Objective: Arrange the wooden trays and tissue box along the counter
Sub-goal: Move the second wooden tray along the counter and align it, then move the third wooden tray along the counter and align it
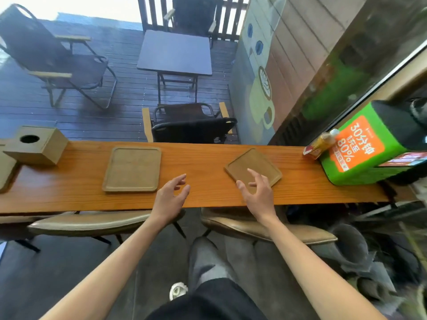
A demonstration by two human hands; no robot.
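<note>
A long wooden counter (203, 195) runs across the view. One wooden tray (132, 168) lies square on it, left of centre. A second wooden tray (249, 162) lies turned at an angle, right of centre. A wooden tissue box (38, 145) with a round hole on top stands at the left end, and part of a third tray (5, 173) shows at the left edge. My left hand (169, 197) hovers open over the bare counter between the two trays. My right hand (258, 192) is open above the near corner of the angled tray, holding nothing.
A green machine with an orange sign (360, 153) fills the counter's right end, with a drink bottle (322, 143) beside it. Two padded stools (92, 224) stand under the counter's near edge. Beyond the counter are folding chairs (191, 128) and a dark table (176, 53).
</note>
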